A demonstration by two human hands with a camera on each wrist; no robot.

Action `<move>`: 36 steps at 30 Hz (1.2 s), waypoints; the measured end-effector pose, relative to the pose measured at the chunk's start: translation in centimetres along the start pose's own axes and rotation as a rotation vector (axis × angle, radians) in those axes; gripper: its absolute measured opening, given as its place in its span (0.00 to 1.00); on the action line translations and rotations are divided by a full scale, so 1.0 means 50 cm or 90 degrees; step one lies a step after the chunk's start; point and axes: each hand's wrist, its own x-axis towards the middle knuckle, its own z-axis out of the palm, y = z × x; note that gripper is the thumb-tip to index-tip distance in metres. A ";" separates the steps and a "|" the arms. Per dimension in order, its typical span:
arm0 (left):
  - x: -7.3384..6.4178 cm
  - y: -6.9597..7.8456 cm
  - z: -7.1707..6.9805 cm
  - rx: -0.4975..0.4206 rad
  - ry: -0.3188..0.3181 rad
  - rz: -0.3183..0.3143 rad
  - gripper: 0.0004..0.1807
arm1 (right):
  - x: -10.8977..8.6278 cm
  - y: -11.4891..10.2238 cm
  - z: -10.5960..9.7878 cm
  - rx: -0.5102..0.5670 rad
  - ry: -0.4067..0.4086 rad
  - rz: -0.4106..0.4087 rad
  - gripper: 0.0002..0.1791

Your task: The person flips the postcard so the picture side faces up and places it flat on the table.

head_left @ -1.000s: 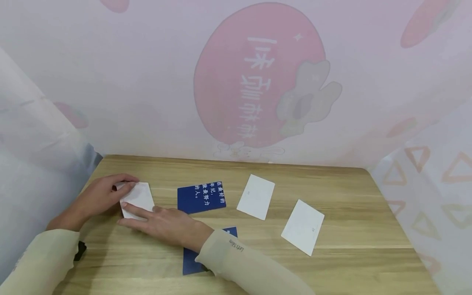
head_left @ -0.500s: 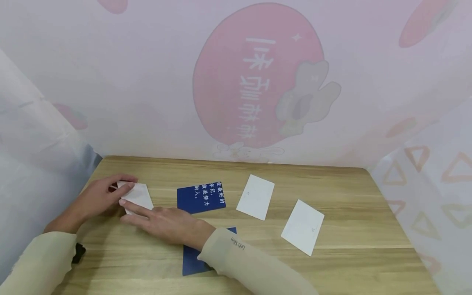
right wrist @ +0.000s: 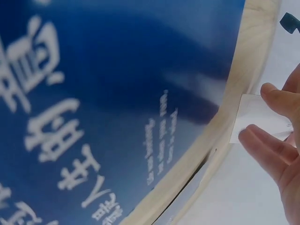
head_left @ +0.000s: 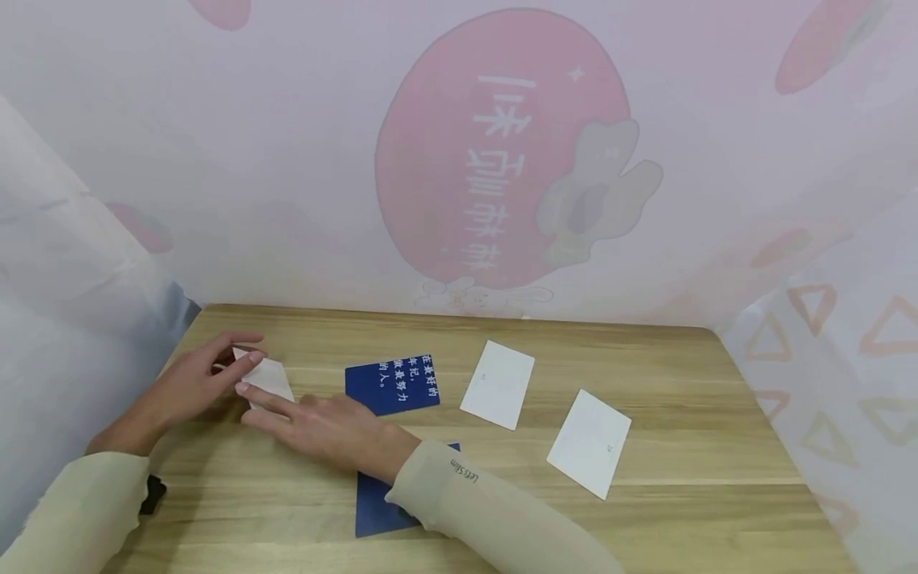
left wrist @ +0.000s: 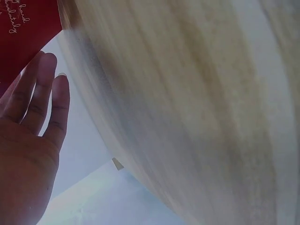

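In the head view, my left hand (head_left: 190,379) grips a white-backed card (head_left: 271,376) at its far left corner, thumb on top and fingers behind. The card tilts, its left side raised. My right hand (head_left: 330,430) holds the near edge, index finger lying over the white face and thumb beside it. The left wrist view shows a red printed face (left wrist: 28,40) with white script close above the left hand (left wrist: 33,126). In the right wrist view the white card (right wrist: 251,117) sits between the right hand's (right wrist: 283,136) fingertips. Whether other cards lie beneath it, I cannot tell.
A dark blue card with white writing (head_left: 390,384) lies mid-table. Another blue card (head_left: 380,510) is partly hidden under the right forearm. Two white cards (head_left: 497,384) (head_left: 590,444) lie to the right on the wooden table (head_left: 688,510). Pale printed curtains hang behind it.
The white card has been tilted, its left side rising. The right hand's fingertips have moved slightly up and right along it. The other cards have stayed put.
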 end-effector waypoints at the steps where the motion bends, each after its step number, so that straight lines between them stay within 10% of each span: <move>1: -0.001 0.000 0.000 -0.002 -0.001 -0.001 0.29 | 0.000 0.000 0.000 -0.012 0.009 0.003 0.29; 16: -0.001 -0.003 0.001 0.006 0.002 -0.014 0.27 | 0.010 0.005 0.005 -0.041 0.084 0.029 0.18; 36: -0.008 -0.004 0.005 -0.026 0.001 -0.010 0.29 | 0.012 0.008 0.007 -0.037 0.085 0.066 0.33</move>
